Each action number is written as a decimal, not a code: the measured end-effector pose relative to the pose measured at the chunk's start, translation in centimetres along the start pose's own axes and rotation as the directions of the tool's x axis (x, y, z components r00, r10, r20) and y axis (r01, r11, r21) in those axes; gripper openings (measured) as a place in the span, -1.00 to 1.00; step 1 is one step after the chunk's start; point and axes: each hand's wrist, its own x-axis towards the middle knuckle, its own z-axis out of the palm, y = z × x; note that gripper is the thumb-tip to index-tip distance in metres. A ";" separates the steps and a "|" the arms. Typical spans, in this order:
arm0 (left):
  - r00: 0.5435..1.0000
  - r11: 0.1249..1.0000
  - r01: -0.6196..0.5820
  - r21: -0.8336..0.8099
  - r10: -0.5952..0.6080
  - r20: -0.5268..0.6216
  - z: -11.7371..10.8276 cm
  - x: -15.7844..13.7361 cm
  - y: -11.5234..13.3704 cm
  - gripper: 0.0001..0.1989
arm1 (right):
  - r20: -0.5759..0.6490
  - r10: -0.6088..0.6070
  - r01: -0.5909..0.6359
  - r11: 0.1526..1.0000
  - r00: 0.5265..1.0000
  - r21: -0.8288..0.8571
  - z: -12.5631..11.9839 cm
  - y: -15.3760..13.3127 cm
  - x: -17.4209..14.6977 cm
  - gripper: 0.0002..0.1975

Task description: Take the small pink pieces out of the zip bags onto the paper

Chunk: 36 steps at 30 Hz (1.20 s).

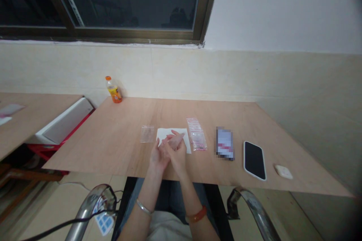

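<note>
Left to right: one small clear bag (147, 134) lies set aside on the surface (113, 139); your left hand (158, 155) and right hand (177, 150) meet over the white sheet (166, 132), grip contents indiscernible; a bag stack (197, 134) remains.

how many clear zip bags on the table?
3. One bag left of the white sheet; a red-striped bag right of it; another bag just nearer. The hands may hide more.

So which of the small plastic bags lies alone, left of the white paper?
The clear, flat plastic bag; the pink-marked bags lie in a row right of the white paper.
</note>
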 end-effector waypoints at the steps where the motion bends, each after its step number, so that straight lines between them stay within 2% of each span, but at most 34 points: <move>1: 1.000 1.000 0.004 -0.020 -0.004 -0.004 -0.3 0.3 -0.2 -0.67 | 0.008 -0.046 0.046 0.996 0.999 -0.075 0.1 0.1 -0.2 -0.49; 4: 0.999 0.998 -0.024 -0.060 0.022 -0.029 -0.9 0.9 -0.6 -0.64 | 0.067 -0.110 0.122 0.967 0.992 -0.223 0.4 0.4 -0.7 -0.51; 9: 0.994 0.995 -0.043 -0.091 0.034 -0.101 -1.4 1.5 -0.4 -0.63 | 0.114 -0.127 0.153 0.954 0.985 -0.256 0.5 0.4 -1.0 -0.49; 11: 0.988 0.996 -0.022 -0.087 0.008 -0.155 -1.6 1.6 -0.3 -0.64 | 0.077 -0.107 0.121 0.968 0.991 -0.220 0.5 0.1 -0.8 -0.49; 14: 0.958 0.996 -0.009 -0.094 -0.018 -0.285 -1.8 1.5 -0.3 -0.68 | -0.064 -0.053 0.046 0.993 0.997 -0.109 -0.1 -0.7 -0.1 -0.49; 17: 0.931 0.993 -0.014 -0.115 -0.029 -0.364 -1.9 1.4 -0.6 -0.69 | -0.187 -0.003 0.004 1.000 0.982 0.002 -1.3 -1.3 1.1 -0.46; 19: 0.908 0.991 -0.008 -0.136 -0.050 -0.415 -2.0 1.4 -0.9 -0.69 | -0.226 0.057 -0.041 0.996 0.972 0.073 -2.4 -1.4 1.9 -0.42; 23: 0.875 0.990 0.007 -0.141 -0.075 -0.478 -1.9 1.5 -1.3 -0.70 | -0.289 0.174 -0.122 0.974 0.941 0.189 -4.2 -0.9 3.1 -0.37; 29: 0.839 0.993 0.020 -0.116 -0.079 -0.538 -1.6 1.5 -1.4 -0.72 | -0.309 0.154 -0.086 0.971 0.939 0.223 -5.4 -0.2 3.6 -0.37; 36: 0.843 0.997 0.033 -0.071 -0.066 -0.534 -1.1 1.1 -1.2 -0.76 | -0.331 0.164 -0.090 0.970 0.929 0.227 -5.3 -0.2 3.7 -0.36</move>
